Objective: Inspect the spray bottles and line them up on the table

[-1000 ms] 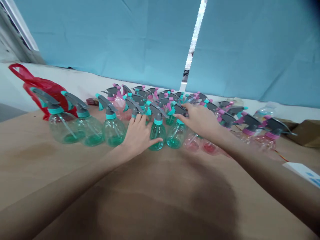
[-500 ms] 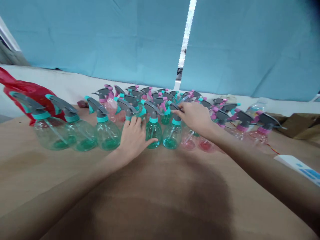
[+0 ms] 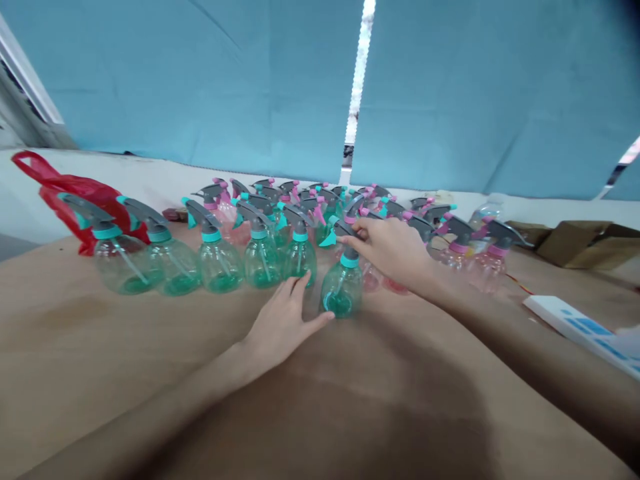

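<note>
My right hand (image 3: 393,247) grips the grey spray head of a green spray bottle (image 3: 341,293), which stands forward of the row, nearer to me. Its collar and trigger are turquoise, and some green shows in its base. My left hand (image 3: 281,320) is open, thumb and fingers apart, just left of that bottle. Its fingertips lie in front of another green spray bottle (image 3: 300,257); whether they touch it I cannot tell. More green spray bottles (image 3: 220,263) line up to the left. Behind my right forearm are pink spray bottles (image 3: 487,267), partly hidden.
A red plastic bag (image 3: 95,200) sits at the far left behind the bottles. On the right are a cardboard box (image 3: 575,243) and a white and blue box-like item (image 3: 580,327). A blue sheet (image 3: 200,87) hangs behind the wooden table (image 3: 125,360).
My right hand has drawn the green spray bottle out of the row toward me. My left hand has moved off the neighbouring bottles, down and to the right. The view has shifted slightly.
</note>
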A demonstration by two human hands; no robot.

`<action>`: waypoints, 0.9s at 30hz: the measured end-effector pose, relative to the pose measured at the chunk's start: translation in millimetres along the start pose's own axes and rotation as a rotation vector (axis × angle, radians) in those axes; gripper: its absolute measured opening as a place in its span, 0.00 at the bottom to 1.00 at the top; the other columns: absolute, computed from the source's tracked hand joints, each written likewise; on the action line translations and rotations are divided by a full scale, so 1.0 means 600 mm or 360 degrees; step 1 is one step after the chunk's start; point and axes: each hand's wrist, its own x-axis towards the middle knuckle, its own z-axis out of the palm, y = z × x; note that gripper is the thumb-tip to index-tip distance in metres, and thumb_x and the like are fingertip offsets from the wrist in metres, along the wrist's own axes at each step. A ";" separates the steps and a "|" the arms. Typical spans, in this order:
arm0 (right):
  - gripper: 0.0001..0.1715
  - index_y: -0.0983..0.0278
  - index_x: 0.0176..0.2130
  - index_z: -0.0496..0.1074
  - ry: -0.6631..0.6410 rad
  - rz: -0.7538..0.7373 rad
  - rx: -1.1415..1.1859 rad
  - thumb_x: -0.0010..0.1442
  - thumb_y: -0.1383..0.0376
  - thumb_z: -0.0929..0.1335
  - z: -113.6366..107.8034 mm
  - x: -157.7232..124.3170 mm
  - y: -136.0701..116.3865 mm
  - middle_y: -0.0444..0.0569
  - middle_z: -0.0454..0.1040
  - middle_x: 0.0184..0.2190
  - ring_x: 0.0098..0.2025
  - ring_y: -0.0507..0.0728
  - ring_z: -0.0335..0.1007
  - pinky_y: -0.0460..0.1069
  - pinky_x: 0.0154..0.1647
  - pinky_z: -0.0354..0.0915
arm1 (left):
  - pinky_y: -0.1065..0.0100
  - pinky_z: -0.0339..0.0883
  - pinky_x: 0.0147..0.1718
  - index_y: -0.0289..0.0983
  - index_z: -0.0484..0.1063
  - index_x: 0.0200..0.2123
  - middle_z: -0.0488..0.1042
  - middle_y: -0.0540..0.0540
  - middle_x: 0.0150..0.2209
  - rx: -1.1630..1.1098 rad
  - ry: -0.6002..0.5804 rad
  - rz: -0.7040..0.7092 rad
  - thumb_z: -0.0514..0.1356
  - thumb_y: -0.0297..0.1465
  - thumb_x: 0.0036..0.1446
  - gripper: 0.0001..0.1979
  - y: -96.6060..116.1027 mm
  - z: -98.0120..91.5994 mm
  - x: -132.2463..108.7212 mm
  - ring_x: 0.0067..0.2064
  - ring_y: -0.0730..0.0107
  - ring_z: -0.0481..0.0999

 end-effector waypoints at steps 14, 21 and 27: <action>0.18 0.59 0.35 0.70 -0.0314 -0.0209 0.0998 0.52 0.50 0.69 -0.037 -0.134 0.101 0.43 0.73 0.30 0.31 0.55 0.69 0.48 0.28 0.61 | 0.49 0.56 0.56 0.44 0.48 0.62 0.58 0.42 0.61 -0.0894 -0.0168 0.0286 0.65 0.41 0.52 0.40 0.109 0.071 -0.015 0.61 0.52 0.58; 0.20 0.57 0.39 0.67 -0.0136 0.0166 0.1442 0.48 0.52 0.72 0.011 -0.154 0.113 0.45 0.72 0.29 0.32 0.58 0.69 0.51 0.28 0.64 | 0.49 0.58 0.54 0.40 0.53 0.60 0.64 0.38 0.55 -0.0916 -0.0227 0.0333 0.67 0.46 0.47 0.41 0.145 0.104 0.010 0.58 0.48 0.62; 0.10 0.58 0.30 0.64 0.0062 0.0295 0.1645 0.51 0.57 0.69 0.027 -0.147 0.109 0.41 0.67 0.24 0.27 0.55 0.66 0.50 0.27 0.63 | 0.49 0.59 0.52 0.41 0.54 0.58 0.64 0.40 0.54 -0.0825 -0.0257 0.0373 0.68 0.48 0.44 0.42 0.150 0.119 0.018 0.56 0.48 0.63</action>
